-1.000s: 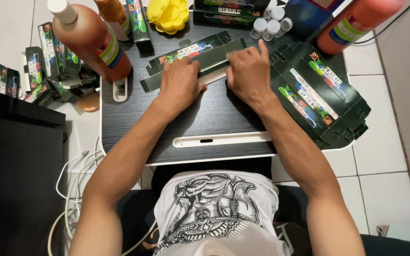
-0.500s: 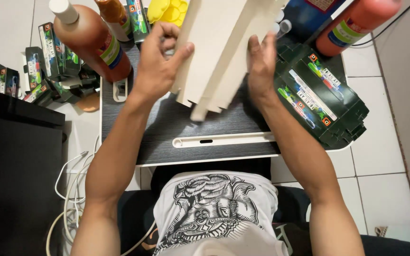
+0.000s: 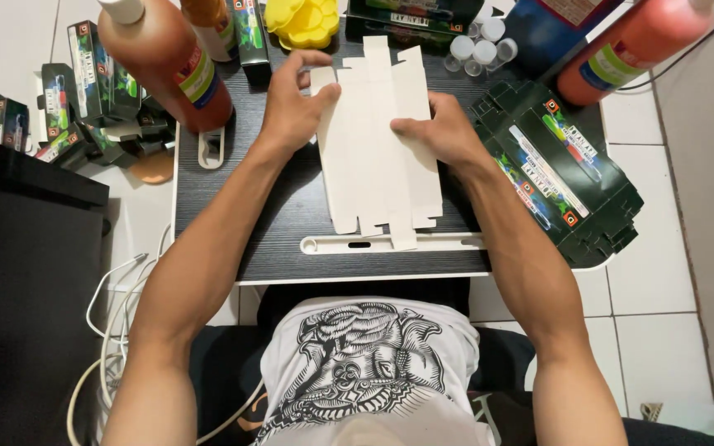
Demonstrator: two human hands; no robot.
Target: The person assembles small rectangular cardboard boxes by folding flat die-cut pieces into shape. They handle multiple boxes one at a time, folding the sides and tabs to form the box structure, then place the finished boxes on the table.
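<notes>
While the flattened carton blank (image 3: 378, 144) is lying white side up on the dark lap desk (image 3: 241, 206), I am noting that its long axis is running away from my body, directly between my two hands. My left hand (image 3: 291, 107) is sitting at the blank's far left corner, thumb and fingertips closing lightly on a small end flap, not fully clenched. My right hand (image 3: 440, 132) is pressing on the right edge, fingers curled down and flat on the card, pinning rather than gripping. Both hands are touching it; neither is nearer. Just right of my right fingers a stack of dark printed flat cartons (image 3: 559, 169) is lying; beyond my left fingers an orange bottle (image 3: 167, 62) is standing.
</notes>
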